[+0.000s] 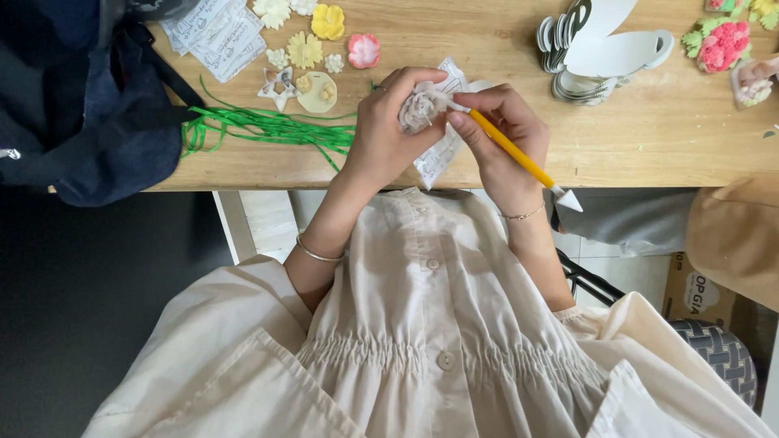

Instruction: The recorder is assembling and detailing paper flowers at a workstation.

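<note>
Head view is showing both hands meeting just above the near table edge, at the upper middle of the frame. The left hand (381, 134) is curling around a small pale clay rose (420, 107), fingers closed on it from the left so the bloom is facing the tool. The right hand (495, 130) is pinching a yellow-handled modelling tool (519, 156) like a pen, its tip touching the rose's right side and its white cone end pointing down past the table edge, apparently a grip chosen for fine control. Under the hands a clear flat packet with dark print (441, 154) is lying on the wooden table (649, 138), likely serving as a work mat. Left of the hands, a bundle of green strips (260, 128) is spreading across the wood. Above it, small clay flowers (312, 40) in yellow, cream and pink are sitting loose, and more printed clear packets (215, 32) are fanning out at the upper left beside a dark blue bag (89, 122). At the upper right, a stack of white cut-out shapes (600, 53) is resting near a pink and green flower cluster (720, 42). A brown cardboard box (698, 294) with a white oval label is standing on the floor at the lower right.
</note>
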